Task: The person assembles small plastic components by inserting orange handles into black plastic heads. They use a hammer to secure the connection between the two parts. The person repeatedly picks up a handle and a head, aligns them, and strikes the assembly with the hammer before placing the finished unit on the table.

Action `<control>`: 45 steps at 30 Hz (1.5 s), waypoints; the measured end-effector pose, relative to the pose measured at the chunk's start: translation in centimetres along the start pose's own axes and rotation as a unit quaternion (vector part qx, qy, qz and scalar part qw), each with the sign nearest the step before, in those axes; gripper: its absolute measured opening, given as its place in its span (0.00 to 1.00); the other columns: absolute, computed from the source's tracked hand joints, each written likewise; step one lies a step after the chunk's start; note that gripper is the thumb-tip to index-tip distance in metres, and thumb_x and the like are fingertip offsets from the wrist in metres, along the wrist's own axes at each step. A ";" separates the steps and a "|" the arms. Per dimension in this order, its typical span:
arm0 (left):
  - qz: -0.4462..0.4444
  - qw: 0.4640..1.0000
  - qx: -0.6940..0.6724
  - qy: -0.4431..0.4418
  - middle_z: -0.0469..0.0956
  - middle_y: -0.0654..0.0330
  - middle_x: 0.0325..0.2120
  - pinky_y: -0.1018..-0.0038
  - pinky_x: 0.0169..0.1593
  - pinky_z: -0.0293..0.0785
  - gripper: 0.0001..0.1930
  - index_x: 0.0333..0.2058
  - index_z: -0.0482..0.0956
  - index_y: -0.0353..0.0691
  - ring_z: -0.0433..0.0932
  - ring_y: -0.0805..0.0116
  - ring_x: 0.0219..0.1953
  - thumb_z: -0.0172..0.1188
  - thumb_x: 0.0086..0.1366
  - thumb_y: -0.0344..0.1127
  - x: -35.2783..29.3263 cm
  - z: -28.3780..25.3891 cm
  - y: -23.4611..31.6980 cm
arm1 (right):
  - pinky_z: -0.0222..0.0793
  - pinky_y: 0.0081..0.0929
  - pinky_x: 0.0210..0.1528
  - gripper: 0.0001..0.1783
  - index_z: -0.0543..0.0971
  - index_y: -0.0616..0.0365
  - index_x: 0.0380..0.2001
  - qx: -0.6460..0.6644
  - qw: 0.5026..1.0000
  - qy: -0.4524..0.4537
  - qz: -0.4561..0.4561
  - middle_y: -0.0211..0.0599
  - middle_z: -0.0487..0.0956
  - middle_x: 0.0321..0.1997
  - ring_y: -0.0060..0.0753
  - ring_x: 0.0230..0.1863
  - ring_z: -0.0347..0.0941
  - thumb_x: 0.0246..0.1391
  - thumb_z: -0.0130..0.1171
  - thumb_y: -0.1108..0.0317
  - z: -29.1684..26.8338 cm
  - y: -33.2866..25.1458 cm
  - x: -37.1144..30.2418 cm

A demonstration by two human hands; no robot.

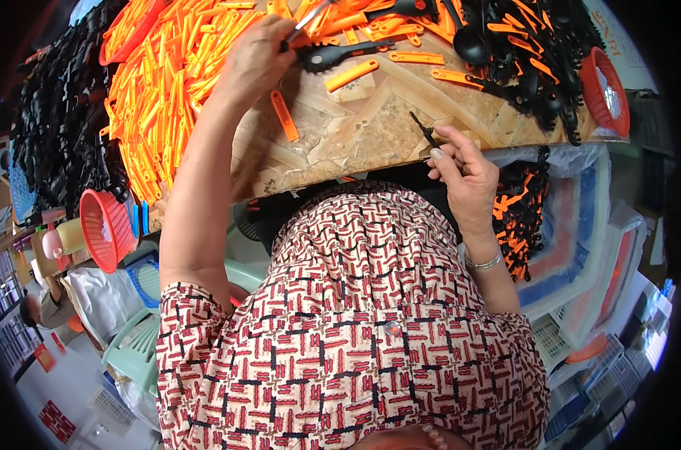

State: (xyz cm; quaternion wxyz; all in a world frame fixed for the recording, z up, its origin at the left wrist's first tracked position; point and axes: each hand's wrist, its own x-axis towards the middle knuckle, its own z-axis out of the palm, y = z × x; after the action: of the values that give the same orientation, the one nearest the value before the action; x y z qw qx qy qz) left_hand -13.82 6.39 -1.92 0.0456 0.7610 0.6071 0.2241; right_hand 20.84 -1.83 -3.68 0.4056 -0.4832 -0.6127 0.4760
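At the upper left of the table, my left hand [258, 60] is closed, its fingers at the dark end of a thin metal-coloured tool [309, 21]; its exact kind is hard to make out. Beside those fingers lies a black spoon-shaped piece [329, 56]. My right hand [468, 169] pinches a narrow black plastic piece [424, 129] between thumb and fingers, just over the table's near edge. Between the hands, loose orange handle pieces lie on the tabletop, one [284, 116] near my left wrist and another [352, 76] farther in.
A large heap of orange handle pieces [160, 112] covers the table's left. Black pieces [535, 90] mixed with orange pile up at right, beside a red basket [604, 94]. Another red basket [104, 229] hangs at the left edge. A plastic-lined crate [573, 217] stands right of my lap.
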 end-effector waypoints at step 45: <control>-0.298 0.774 -0.554 -0.072 0.74 0.71 0.22 0.85 0.20 0.61 0.07 0.40 0.77 0.39 0.67 0.85 0.18 0.64 0.69 0.35 -9.1 -3.6 11.1 | 0.77 0.23 0.43 0.17 0.82 0.63 0.44 -0.014 0.969 -0.095 -0.226 0.39 0.85 0.40 0.31 0.39 0.82 0.50 0.72 0.75 3.1 -4.4 4.3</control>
State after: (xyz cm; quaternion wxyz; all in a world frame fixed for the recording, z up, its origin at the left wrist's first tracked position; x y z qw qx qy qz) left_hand -6.70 -5.77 2.50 0.5678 0.3988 0.5692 0.4411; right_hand 16.13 1.41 0.10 0.4352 -0.2906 -0.7485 0.4073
